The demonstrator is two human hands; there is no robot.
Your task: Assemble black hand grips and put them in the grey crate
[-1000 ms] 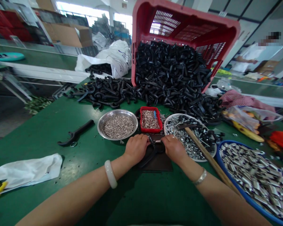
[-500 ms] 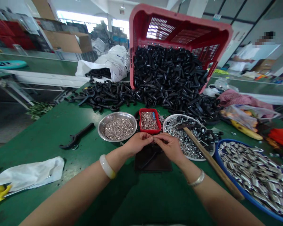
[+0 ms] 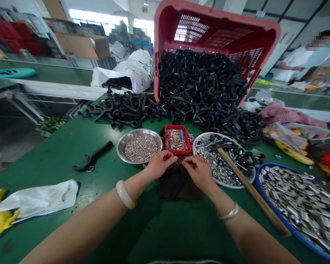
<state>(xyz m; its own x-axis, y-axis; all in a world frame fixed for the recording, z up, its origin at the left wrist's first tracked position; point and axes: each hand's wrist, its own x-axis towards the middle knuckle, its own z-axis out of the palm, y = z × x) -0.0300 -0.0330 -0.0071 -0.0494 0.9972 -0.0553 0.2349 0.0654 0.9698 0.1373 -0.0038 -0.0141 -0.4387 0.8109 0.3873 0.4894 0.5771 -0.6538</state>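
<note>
Through the head camera I saw the left hand (image 3: 161, 165) and the right hand (image 3: 199, 174) come close together above a dark pad (image 3: 180, 187) near the middle of the green worktop (image 3: 49, 165). The fingers (image 3: 171, 157) were narrowed to a pinch, with a thin bright sliver (image 3: 178, 162) between them. It was too small for me to name, and I could not tell which hand was gripping it. A jade bangle (image 3: 125, 194) circled the left wrist and a silver bangle (image 3: 228, 212) the right.

Just beyond the hands sat a small red tray (image 3: 176, 139) of metal pins, between a steel bowl (image 3: 139, 148) of tiny rings on its left and a white plate (image 3: 222, 161) of bolts and nuts on its right. A wooden-handled hammer (image 3: 250, 187) lay with its head on that plate. Its handle ran down beside a blue-rimmed basin (image 3: 299, 205) of metal clips at the worktop's right corner. A black spanner (image 3: 93, 156) lay left of the bowl. Along the far edge, a tilted red crate (image 3: 217, 33) stood over a heap of black U-shaped pieces (image 3: 200, 84).
</note>
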